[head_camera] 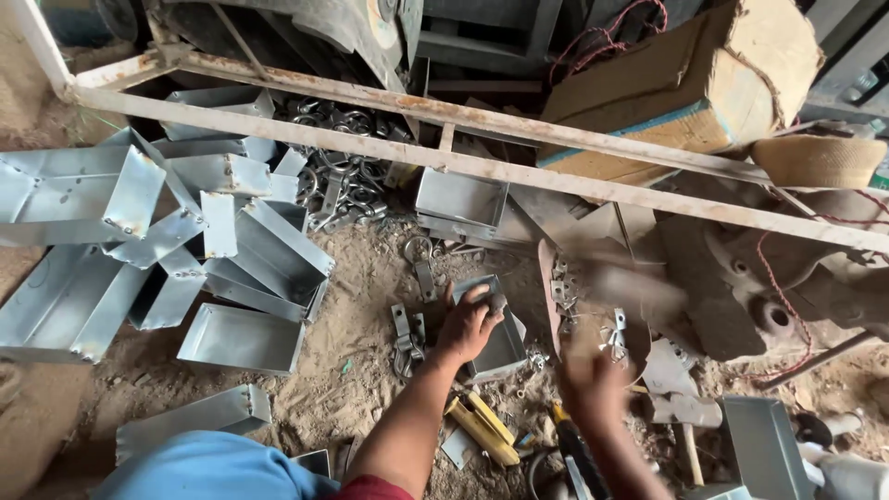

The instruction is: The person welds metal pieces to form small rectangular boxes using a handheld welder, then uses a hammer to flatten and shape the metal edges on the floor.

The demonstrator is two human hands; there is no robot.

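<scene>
On the sandy ground, near the middle, sits a small metal box with its open side up. The left hand lies over the near left edge of the box, fingers curled on the rim, holding it. The right hand is just to the right of the box. It is a blur, so I cannot tell if it holds something or not.

Just left of the box lie small metal clips in the sand. A yellow tool lies near the arm, below the box. More small clips lie right of the box, close to the blurred hand.

Farther left is a big heap of metal boxes, tipped all ways, with sharp edges. Open sand shows between that heap and the small box. A long rusty bar runs across above everything. A pile of metal rings lies behind it, and a cardboard box sits at the top right.
</scene>
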